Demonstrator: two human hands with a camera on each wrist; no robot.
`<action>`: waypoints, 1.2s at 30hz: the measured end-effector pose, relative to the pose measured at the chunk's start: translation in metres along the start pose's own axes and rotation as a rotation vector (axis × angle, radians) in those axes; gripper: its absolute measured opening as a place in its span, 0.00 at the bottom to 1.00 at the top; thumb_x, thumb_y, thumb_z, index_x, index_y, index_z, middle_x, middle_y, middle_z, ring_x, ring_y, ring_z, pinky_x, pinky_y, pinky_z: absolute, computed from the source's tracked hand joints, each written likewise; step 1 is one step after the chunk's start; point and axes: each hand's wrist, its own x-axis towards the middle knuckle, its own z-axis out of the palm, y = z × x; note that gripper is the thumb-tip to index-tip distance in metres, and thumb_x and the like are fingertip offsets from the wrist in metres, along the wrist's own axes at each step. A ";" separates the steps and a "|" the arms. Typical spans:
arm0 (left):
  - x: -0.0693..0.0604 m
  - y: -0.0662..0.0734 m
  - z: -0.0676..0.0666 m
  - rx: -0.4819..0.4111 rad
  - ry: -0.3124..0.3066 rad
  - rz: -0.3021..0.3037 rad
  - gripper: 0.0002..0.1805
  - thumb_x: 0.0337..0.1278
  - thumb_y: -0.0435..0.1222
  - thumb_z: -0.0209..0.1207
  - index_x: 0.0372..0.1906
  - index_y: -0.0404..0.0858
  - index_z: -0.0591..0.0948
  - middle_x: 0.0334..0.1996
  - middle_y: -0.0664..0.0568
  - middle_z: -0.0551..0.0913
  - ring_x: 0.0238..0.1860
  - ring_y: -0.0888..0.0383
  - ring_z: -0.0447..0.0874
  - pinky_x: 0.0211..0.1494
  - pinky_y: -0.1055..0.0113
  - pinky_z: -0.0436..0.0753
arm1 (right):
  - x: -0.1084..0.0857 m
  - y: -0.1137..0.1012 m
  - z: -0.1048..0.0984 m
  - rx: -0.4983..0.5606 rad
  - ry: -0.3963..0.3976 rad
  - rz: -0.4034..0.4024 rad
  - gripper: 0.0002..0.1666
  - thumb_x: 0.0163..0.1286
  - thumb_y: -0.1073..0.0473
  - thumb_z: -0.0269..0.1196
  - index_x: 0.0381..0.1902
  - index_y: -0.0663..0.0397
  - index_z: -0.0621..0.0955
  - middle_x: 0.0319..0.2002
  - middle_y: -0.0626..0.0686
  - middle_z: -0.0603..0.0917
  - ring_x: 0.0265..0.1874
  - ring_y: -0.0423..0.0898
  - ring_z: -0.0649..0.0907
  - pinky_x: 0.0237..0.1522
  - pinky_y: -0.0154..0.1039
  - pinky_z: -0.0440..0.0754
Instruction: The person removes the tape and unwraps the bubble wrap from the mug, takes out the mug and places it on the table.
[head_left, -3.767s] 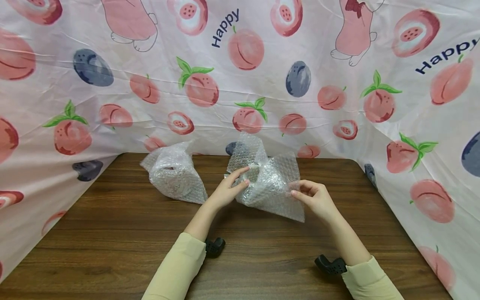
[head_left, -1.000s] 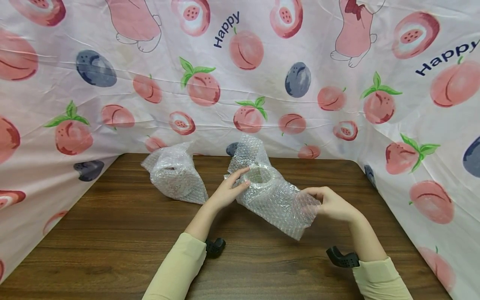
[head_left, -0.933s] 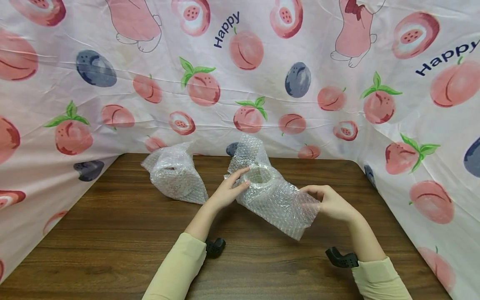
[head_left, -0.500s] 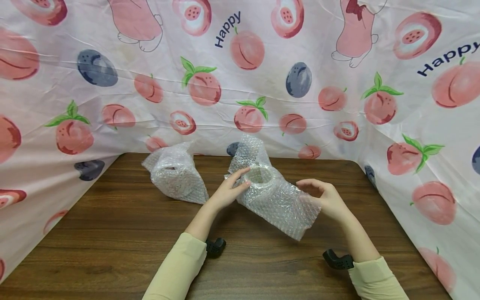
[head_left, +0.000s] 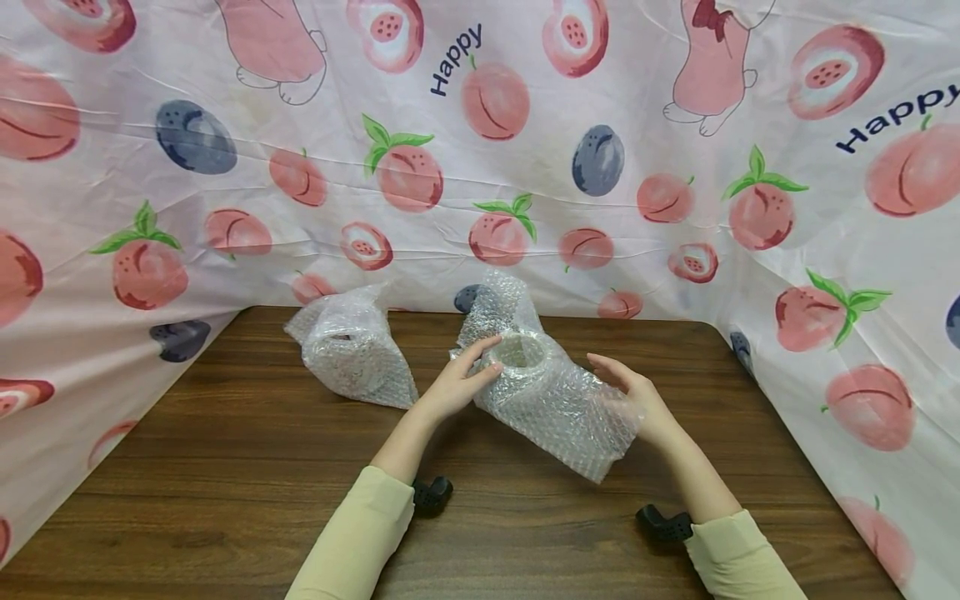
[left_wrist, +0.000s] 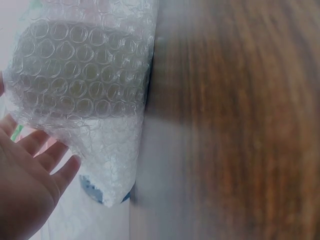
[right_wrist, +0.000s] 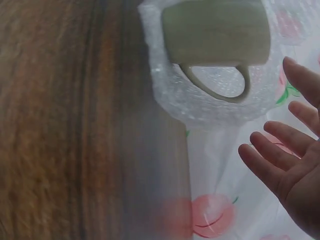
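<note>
A plain olive-green mug (right_wrist: 216,35) with a loop handle shows in the right wrist view, bubble wrap (head_left: 566,412) around it. The head view has its round opening facing up, while one flap of wrap stands behind and another spreads front right. My left hand (head_left: 453,385) steadies the wrapped mug from the left, thumb and forefinger beside the rim. In the left wrist view, its other fingers lie against the wrap. My right hand (head_left: 636,400) is beside the front-right flap, fingers spread and apart from the mug, partly behind the clear wrap.
Left of the mug sits another bubble-wrapped bundle (head_left: 352,358); its contents cannot be made out. Both stand towards the back of the brown wooden table (head_left: 525,533). A fruit-print cloth (head_left: 420,250) hangs around the back and sides.
The right hand has drawn the wrap flap away from the mug's opening to the front right, then let go and spread its fingers. The left hand has stayed in place.
</note>
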 end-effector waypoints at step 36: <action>0.005 -0.017 0.003 0.012 0.014 -0.008 0.30 0.69 0.47 0.52 0.72 0.47 0.63 0.71 0.51 0.60 0.70 0.45 0.55 0.67 0.46 0.59 | 0.011 0.009 0.016 0.017 0.069 0.058 0.22 0.68 0.67 0.56 0.60 0.64 0.75 0.53 0.64 0.79 0.39 0.46 0.80 0.38 0.36 0.79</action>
